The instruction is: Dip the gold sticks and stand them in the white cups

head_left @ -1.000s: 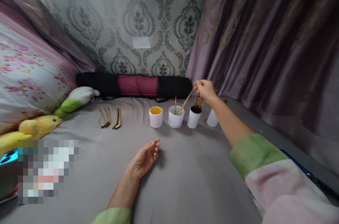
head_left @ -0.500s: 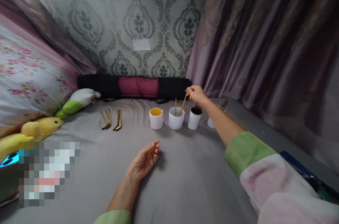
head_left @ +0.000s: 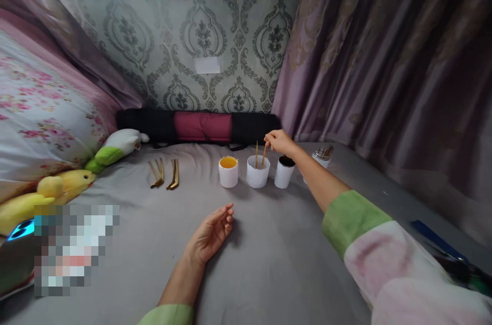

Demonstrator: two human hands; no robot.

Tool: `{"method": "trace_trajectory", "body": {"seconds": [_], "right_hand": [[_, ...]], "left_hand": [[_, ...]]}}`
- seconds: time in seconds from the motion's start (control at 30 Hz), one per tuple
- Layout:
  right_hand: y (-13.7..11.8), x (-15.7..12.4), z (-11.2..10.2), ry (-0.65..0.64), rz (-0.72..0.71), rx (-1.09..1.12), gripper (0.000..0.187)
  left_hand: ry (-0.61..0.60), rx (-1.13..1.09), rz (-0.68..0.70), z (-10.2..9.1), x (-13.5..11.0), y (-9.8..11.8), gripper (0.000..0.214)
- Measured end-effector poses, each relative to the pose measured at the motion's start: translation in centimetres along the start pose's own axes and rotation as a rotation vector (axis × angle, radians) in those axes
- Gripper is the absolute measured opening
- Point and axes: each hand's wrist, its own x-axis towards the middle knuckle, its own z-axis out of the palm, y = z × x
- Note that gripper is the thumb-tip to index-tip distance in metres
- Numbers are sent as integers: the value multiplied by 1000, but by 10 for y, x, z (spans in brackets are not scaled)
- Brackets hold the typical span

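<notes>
My right hand (head_left: 280, 142) pinches the upper end of a thin golden-brown stick (head_left: 263, 156). The stick's lower end is inside a white cup (head_left: 258, 177), where a second thin stick (head_left: 257, 153) stands upright. Left of that cup is a white cup with a yellow inside (head_left: 228, 176); right of it stands a white cup with a dark inside (head_left: 283, 176). Another white container with several thin sticks (head_left: 325, 153) is partly behind my right forearm. My left hand (head_left: 215, 230) rests on the grey sheet, holding nothing, its fingers loosely curled.
Two small groups of gold bent tubes (head_left: 165, 175) lie left of the cups. Plush toys (head_left: 73, 184) and a floral cushion (head_left: 46, 109) line the left side. A black and maroon roll (head_left: 203, 126) lies along the wall. A blue object (head_left: 438, 240) lies at right.
My right hand has moved slightly left and down with the stick, which now stands more upright in the white cup. My left hand stays in place.
</notes>
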Motion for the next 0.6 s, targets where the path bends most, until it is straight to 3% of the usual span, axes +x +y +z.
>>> {"method": "trace_trajectory", "body": {"seconds": [0.6], "right_hand": [[-3, -1, 10, -71, 53, -19, 22]], "left_hand": [[8, 5, -1, 2, -1, 1, 21]]}}
